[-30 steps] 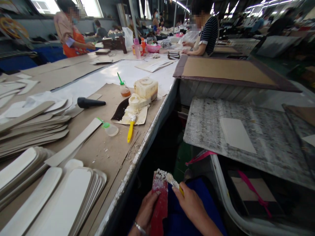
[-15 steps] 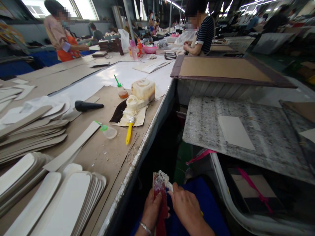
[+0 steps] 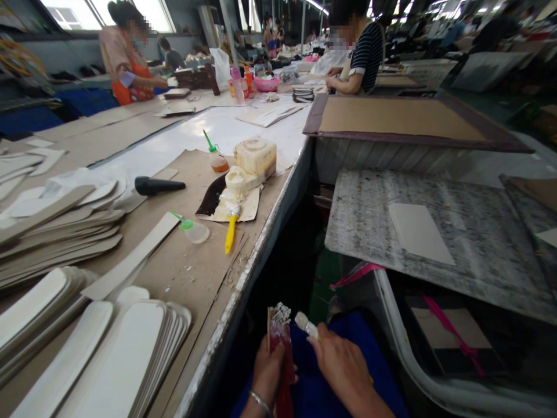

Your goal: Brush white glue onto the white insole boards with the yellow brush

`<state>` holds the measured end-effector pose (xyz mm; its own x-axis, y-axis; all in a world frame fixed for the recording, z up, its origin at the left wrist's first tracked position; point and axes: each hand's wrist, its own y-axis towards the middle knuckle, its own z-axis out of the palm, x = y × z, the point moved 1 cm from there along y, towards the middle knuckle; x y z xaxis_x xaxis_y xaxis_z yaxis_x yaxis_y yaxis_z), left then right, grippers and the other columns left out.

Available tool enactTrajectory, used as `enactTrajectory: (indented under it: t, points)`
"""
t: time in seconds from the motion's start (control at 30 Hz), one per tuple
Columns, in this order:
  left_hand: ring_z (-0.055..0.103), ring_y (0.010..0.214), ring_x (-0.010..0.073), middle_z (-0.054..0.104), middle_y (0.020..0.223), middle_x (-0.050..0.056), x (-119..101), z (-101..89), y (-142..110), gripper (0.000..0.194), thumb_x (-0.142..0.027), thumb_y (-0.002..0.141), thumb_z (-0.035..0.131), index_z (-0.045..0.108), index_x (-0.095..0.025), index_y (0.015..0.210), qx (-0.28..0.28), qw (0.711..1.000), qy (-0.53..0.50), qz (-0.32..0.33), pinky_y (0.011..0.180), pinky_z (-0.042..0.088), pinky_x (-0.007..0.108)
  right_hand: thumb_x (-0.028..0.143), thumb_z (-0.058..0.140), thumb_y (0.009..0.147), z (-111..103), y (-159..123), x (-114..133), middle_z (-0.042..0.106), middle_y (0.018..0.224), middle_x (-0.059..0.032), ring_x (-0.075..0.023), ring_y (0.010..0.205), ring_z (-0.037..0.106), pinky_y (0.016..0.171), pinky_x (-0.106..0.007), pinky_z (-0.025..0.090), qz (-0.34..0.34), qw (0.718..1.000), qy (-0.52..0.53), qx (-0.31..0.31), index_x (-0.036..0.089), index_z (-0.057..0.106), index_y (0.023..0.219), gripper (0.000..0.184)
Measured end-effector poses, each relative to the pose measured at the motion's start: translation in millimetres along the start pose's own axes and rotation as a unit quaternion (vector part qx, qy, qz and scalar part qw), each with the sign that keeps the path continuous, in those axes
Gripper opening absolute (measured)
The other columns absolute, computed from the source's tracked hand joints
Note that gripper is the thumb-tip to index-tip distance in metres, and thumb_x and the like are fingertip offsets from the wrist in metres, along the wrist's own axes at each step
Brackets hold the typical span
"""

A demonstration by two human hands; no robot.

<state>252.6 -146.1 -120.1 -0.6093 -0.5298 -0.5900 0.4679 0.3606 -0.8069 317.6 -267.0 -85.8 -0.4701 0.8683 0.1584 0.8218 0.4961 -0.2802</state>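
Note:
Low in the head view, my left hand is closed around a narrow red block. White, crusty paste covers the block's upper end. To its right, my right hand grips a small brush with a whitish, paste-coated head; a bit of yellow shows beyond the palm. The brush head is apart from the block. On the table lies another brush with a yellow handle, its head resting in white paste on a scrap sheet. Beside that paste sits a stained plastic container.
Stacks of pale rounded strips cover the table's near left. Green-tipped bottles and a black tapered tool lie farther back. A grey board rests over a metal-framed bin at right. Co-workers stand beyond.
My right hand has moved right, drawing the brush off the pasty end of the red block. My left hand still holds the block. The view has shifted slightly.

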Motion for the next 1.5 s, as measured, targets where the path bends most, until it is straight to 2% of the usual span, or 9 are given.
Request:
enactTrajectory:
  t: [0.13, 0.3, 0.5, 0.67, 1.0, 1.17, 1.3, 1.37, 1.5]
  points:
    - [0.052, 0.035, 0.0136, 0.052, 0.047, -0.005, -0.4, 3.5, -1.5, 0.019, -0.017, 0.081, 0.04, 0.04, -0.016, 0.1, 0.005, 1.0, -0.003, 0.008, 0.032, 0.044, 0.024, 0.024, 0.05, 0.087, 4.9, 9.8, 8.8, 0.069, 0.075, -0.0082, -0.0205, 0.064, 0.067, 0.051, -0.025, 0.043, -0.017, 1.0, -0.005, -0.012, 0.013, 0.06, 0.099, 0.019]
    - [0.047, 0.031, 0.0117, 0.049, 0.042, -0.006, 6.1, 0.5, 0.5, 0.021, -0.013, 0.074, 0.043, 0.043, -0.016, 0.095, -0.002, 1.0, -0.006, 0.013, 0.031, 0.041, 0.022, 0.016, 0.053, 0.084, 20.1, -3.5, 30.1, 0.069, 0.072, -0.0062, -0.0183, 0.062, 0.066, 0.052, -0.024, 0.043, -0.057, 0.998, 0.023, 0.011, 0.016, 0.062, 0.09, 0.011]
    - [0.051, 0.035, 0.0135, 0.051, 0.046, -0.006, 3.2, -0.7, -0.4, 0.02, -0.019, 0.075, 0.044, 0.042, -0.017, 0.095, -0.007, 1.0, -0.005, 0.013, 0.032, 0.044, 0.024, 0.024, 0.049, 0.087, 7.3, 8.2, 12.0, 0.068, 0.072, -0.0087, -0.0202, 0.062, 0.066, 0.051, -0.025, 0.043, -0.008, 1.0, 0.005, -0.025, 0.014, 0.058, 0.096, 0.017]
    - [0.051, 0.034, 0.0138, 0.05, 0.043, -0.005, 6.7, 1.5, -2.2, 0.018, -0.017, 0.078, 0.041, 0.043, -0.017, 0.096, -0.015, 1.0, 0.01, 0.001, 0.031, 0.043, 0.024, 0.011, 0.048, 0.085, 16.4, 17.0, 19.3, 0.068, 0.077, -0.009, -0.0162, 0.068, 0.067, 0.054, -0.021, 0.043, -0.025, 0.999, 0.016, 0.014, 0.013, 0.059, 0.092, 0.014]
    - [0.052, 0.033, 0.0158, 0.049, 0.04, -0.005, 21.1, -1.1, 0.7, 0.015, -0.013, 0.077, 0.039, 0.044, -0.017, 0.09, -0.025, 0.999, 0.033, -0.018, 0.029, 0.043, 0.025, -0.009, 0.039, 0.073, 17.3, 9.0, 30.5, 0.07, 0.082, -0.0123, -0.0213, 0.07, 0.068, 0.056, -0.026, 0.047, -0.015, 0.997, 0.007, 0.079, 0.01, 0.065, 0.09, 0.036]
    - [0.052, 0.032, 0.0172, 0.049, 0.039, -0.005, 20.1, -2.1, -0.9, 0.012, -0.013, 0.076, 0.04, 0.047, -0.018, 0.084, -0.027, 0.999, 0.033, -0.019, 0.03, 0.042, 0.026, -0.009, 0.038, 0.074, 16.2, 3.4, 34.1, 0.069, 0.082, -0.0139, -0.0225, 0.071, 0.068, 0.055, -0.027, 0.046, -0.027, 0.995, 0.013, 0.095, 0.009, 0.064, 0.09, 0.035]
    - [0.056, 0.043, 0.0121, 0.057, 0.05, -0.002, 14.1, -9.8, 0.9, 0.007, -0.011, 0.073, 0.047, 0.05, -0.017, 0.075, -0.051, 0.998, 0.027, 0.015, 0.044, 0.046, 0.021, -0.001, 0.045, 0.078, 18.2, -14.0, 39.3, 0.07, 0.078, -0.0089, -0.0213, 0.068, 0.068, 0.055, -0.026, 0.045, -0.056, 0.993, 0.035, 0.101, 0.014, 0.064, 0.089, 0.027]
    - [0.055, 0.041, 0.0119, 0.056, 0.05, -0.003, 12.3, -11.3, 2.1, 0.005, -0.015, 0.075, 0.047, 0.049, -0.017, 0.078, -0.052, 0.998, 0.023, 0.02, 0.043, 0.046, 0.022, 0.011, 0.05, 0.083, 17.4, -18.9, 36.4, 0.07, 0.075, -0.0072, -0.0204, 0.067, 0.067, 0.055, -0.025, 0.045, -0.062, 0.994, 0.042, 0.076, 0.015, 0.063, 0.093, 0.018]
    - [0.05, 0.033, 0.015, 0.047, 0.039, -0.006, 11.7, -5.5, 3.4, 0.011, -0.022, 0.077, 0.045, 0.047, -0.018, 0.088, -0.039, 0.999, 0.024, 0.003, 0.033, 0.042, 0.025, 0.025, 0.047, 0.088, 7.4, -6.6, 24.0, 0.069, 0.077, -0.0081, -0.0188, 0.066, 0.066, 0.055, -0.024, 0.043, -0.031, 0.999, 0.018, -0.009, 0.015, 0.06, 0.101, 0.021]
